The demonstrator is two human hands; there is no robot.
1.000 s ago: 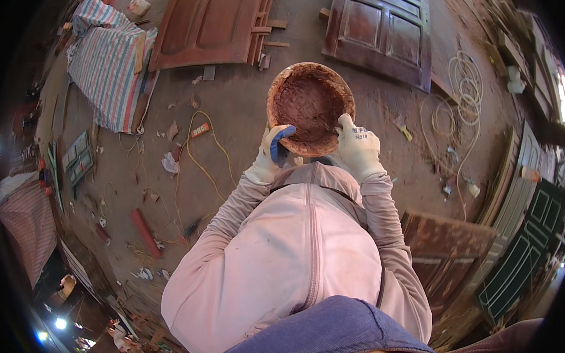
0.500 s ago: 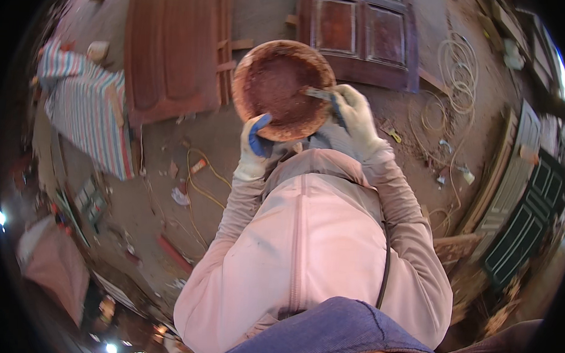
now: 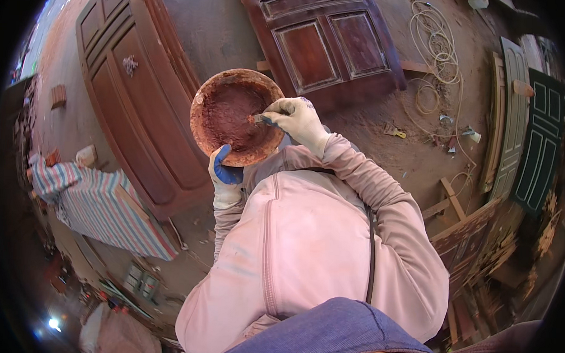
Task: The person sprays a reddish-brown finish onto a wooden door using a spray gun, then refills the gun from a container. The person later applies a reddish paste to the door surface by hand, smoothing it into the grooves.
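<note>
A round orange-brown bowl (image 3: 198, 116) is in front of me, its inside coated with thick reddish-brown paste (image 3: 232, 106). My left hand (image 3: 225, 174), in a white glove with a blue palm, grips the bowl's near rim, thumb on top. In my gloved right hand (image 3: 300, 122) is a putty knife (image 3: 257, 118), closed between the fingers. Its blade reaches over the right side of the bowl, with some paste on it. The knife's handle is hidden by the hand.
A brown panelled door (image 3: 129, 103) lies to the left, with a reddish-brown door (image 3: 327, 50) ahead. Striped sheeting (image 3: 110, 211) covers something at left. A coiled hose (image 3: 436, 48) lies at far right, near leaning green doors (image 3: 535, 148). Wood pieces (image 3: 453, 198) are scattered at right.
The view has turned, and the bowl now sits further left and lower in it. My right hand has moved in over the bowl's right rim, and the knife blade shows less.
</note>
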